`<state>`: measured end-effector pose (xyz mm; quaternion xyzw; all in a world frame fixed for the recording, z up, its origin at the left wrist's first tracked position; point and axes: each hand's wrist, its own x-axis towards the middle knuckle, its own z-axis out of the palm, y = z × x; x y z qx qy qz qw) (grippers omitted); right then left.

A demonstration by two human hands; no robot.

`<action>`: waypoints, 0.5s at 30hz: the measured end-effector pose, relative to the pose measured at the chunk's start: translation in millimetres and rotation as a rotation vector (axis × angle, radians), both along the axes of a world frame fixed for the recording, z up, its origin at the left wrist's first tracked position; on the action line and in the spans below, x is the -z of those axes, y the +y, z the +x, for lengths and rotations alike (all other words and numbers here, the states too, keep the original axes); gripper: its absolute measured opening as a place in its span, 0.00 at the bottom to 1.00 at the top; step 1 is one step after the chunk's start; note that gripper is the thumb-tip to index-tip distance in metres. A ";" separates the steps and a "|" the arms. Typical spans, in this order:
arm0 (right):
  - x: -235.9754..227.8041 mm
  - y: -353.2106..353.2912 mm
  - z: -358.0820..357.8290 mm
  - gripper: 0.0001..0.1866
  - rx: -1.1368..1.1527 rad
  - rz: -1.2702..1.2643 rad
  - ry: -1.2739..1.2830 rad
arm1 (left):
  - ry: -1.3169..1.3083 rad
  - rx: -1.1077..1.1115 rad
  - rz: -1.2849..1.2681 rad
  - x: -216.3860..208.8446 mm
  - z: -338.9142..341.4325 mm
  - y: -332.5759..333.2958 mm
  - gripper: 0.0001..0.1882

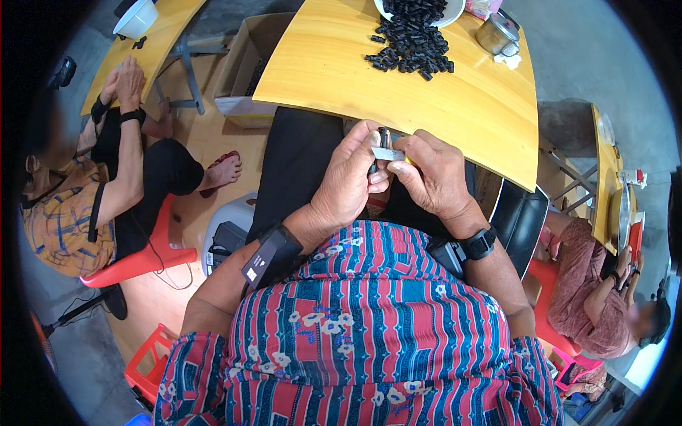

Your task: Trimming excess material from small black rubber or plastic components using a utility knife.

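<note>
In front of my belly, by the table's near edge, my left hand (346, 182) pinches a small black tubular piece (383, 135) between thumb and fingers. My right hand (442, 179) is closed on a short knife, whose flat grey blade (388, 154) lies across the black piece; a bit of yellow shows at its grip. The two hands are almost touching. Beyond them, a pile of similar black pieces (414, 48) lies on the yellow table (334, 67), spilling from a white bowl (453, 13).
A metal mug (495, 35) stands on crumpled white tissue at the table's far right. Left of the table is a cardboard box (245, 105). Co-workers sit on red stools (153, 252) at yellow tables to the left and right. A grey-white container (229, 234) stands beside my left leg.
</note>
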<state>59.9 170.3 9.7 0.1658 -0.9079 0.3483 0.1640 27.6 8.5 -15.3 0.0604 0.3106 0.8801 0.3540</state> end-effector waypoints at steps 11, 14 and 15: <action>0.1 -0.4 1.6 0.14 0.061 0.089 0.029 | 0.014 0.025 -0.032 -3.1 4.0 0.7 0.06; -0.2 -1.3 2.7 0.14 0.062 0.089 0.021 | 0.006 0.031 -0.026 -3.0 5.1 0.1 0.06; 0.1 -1.4 2.7 0.14 0.061 0.093 0.021 | 0.002 0.032 -0.028 -3.0 5.2 0.1 0.06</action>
